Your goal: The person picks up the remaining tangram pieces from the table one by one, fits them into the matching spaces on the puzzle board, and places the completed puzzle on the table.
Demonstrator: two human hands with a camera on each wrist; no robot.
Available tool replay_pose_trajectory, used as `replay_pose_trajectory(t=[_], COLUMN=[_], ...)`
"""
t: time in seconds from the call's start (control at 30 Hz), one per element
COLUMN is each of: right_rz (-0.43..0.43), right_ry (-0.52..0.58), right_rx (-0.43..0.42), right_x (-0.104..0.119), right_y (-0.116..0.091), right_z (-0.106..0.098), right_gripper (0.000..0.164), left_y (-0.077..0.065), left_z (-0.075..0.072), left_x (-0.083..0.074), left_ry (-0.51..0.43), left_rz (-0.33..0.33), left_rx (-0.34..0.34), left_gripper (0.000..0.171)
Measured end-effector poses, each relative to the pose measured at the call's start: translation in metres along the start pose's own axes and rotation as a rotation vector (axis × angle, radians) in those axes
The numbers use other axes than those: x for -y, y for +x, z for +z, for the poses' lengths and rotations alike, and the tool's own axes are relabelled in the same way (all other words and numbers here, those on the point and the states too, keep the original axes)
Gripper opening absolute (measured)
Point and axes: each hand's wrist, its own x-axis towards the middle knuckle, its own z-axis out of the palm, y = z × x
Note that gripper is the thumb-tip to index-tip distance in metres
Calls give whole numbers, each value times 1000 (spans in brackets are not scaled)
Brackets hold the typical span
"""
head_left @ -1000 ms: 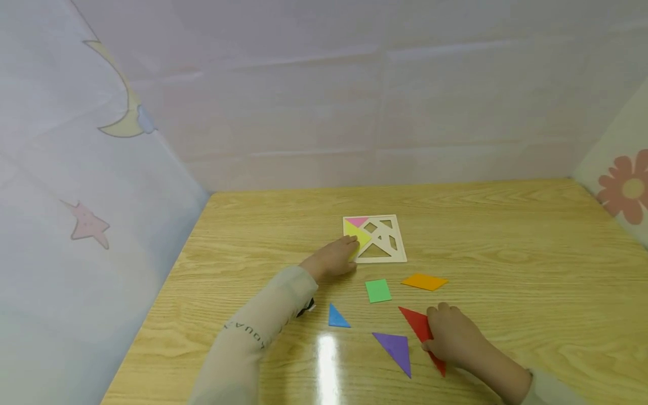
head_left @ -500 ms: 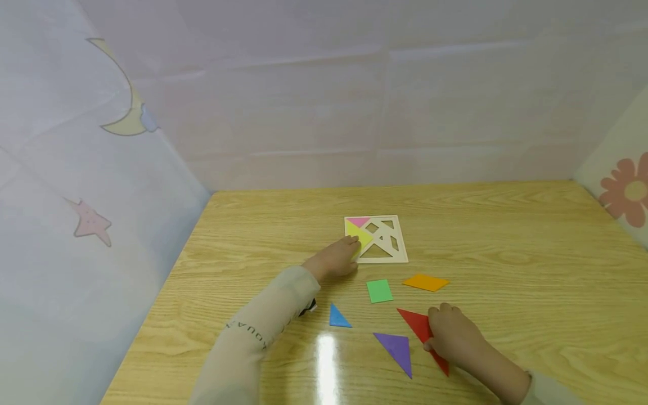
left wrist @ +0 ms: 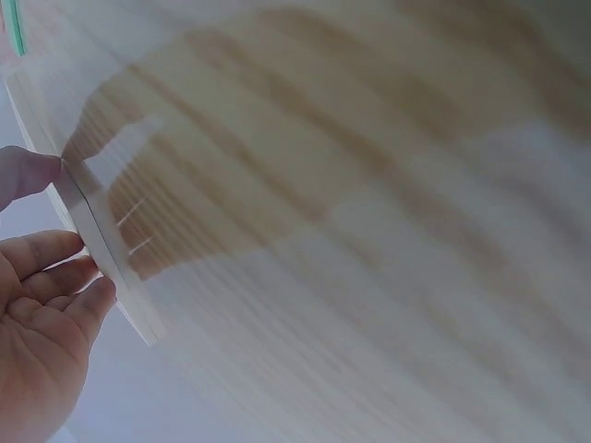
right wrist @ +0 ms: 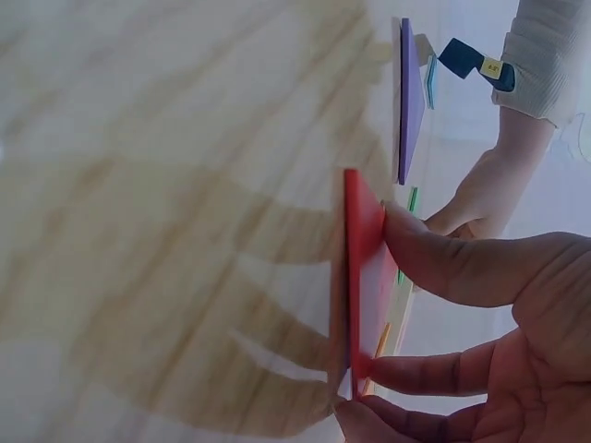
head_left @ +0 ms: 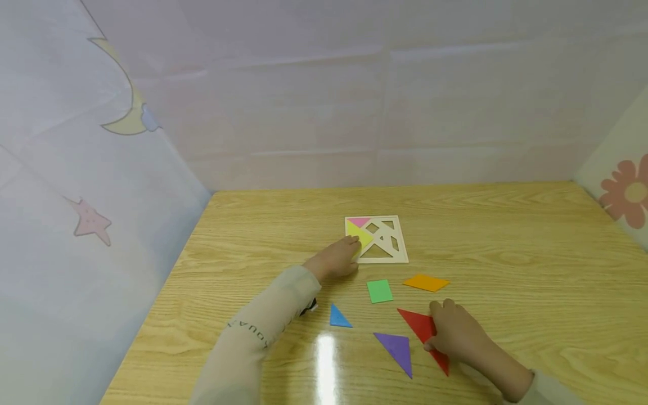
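Observation:
At the wooden tangram tray (head_left: 401, 247), my left hand (head_left: 335, 259) grips the near left corner. Its fingers lie over the yellow triangle (head_left: 358, 232) and the thumb is at the near edge. In the left wrist view, thumb and curled fingers (left wrist: 66, 277) meet the tray's edge (left wrist: 97, 231). My right hand (head_left: 455, 332) pinches a large red triangle (head_left: 417, 324) at the near right. The right wrist view shows thumb and fingers (right wrist: 443, 263) on opposite edges of the red triangle, close to the tabletop. A pink triangle (head_left: 358, 221) sits in the tray's far left corner.
Loose on the wooden table (head_left: 531, 270) lie a green square (head_left: 379, 291), an orange parallelogram (head_left: 426, 282), a blue triangle (head_left: 339, 316) and a purple triangle (head_left: 397, 351). Several shaped openings show in the tray's right part. Printed cloth (head_left: 314, 112) hangs behind the table.
My right hand shifts very slightly on the red triangle, and the triangle turns a little. The left hand stays on the tray; the view drifts slightly.

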Motion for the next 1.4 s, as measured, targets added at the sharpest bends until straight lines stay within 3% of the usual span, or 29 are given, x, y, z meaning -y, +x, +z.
replay_pose_trajectory(t=[0.6, 0.97, 1.17, 1.4], right_rz=[-64, -106, -147, -215], right_ry=[293, 382, 372, 362], right_rx=[-14, 29, 52, 20], right_x=[-13, -18, -18, -18], right_y=[7, 8, 11, 15], right_z=[0, -7, -11, -16], right_gripper=[41, 32, 26, 22], left_y=[2, 4, 4, 4], left_z=[-1, -2, -2, -3], left_x=[1, 1, 1, 1], left_ry=[9, 48, 55, 43], left_rz=[1, 23, 25, 18], left_rx=[3, -16, -18, -11], left_gripper=[53, 46, 45, 45])
